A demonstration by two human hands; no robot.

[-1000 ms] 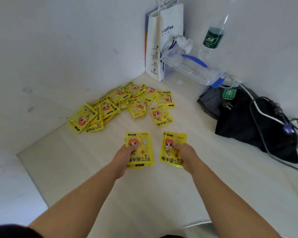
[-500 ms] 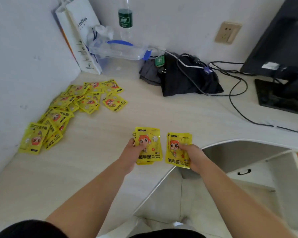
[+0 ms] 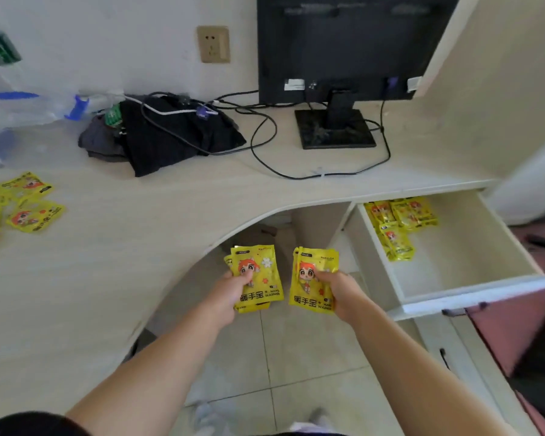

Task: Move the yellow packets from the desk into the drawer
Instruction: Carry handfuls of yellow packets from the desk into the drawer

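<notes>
Far left on the surface: loose packets, yellow hand-warmer sachets, not yet moved and well apart from both hands. Behind them are a black cloth with cables over it, then the monitor; neither is in the way. Left hand: grip closed on the left stack, thumb on the front face, long axis pointing away from the person. Right hand: same pinch on the right stack. Both stacks hang off the surface edge over the floor tiles, just beside each other and not touching. The open drawer lies to the right of both hands and slightly ahead. The right hand is nearer; the left has to cross further. The drawer's long axis runs away from the person, roughly parallel to the held stacks, so I judge no turn is needed, only a shift right and a drop. Stored packets fill the drawer's far-left corner; its near and right floor is bare. Likely order: right stack first, left after. Risk: slick sachets fan out on release.
</notes>
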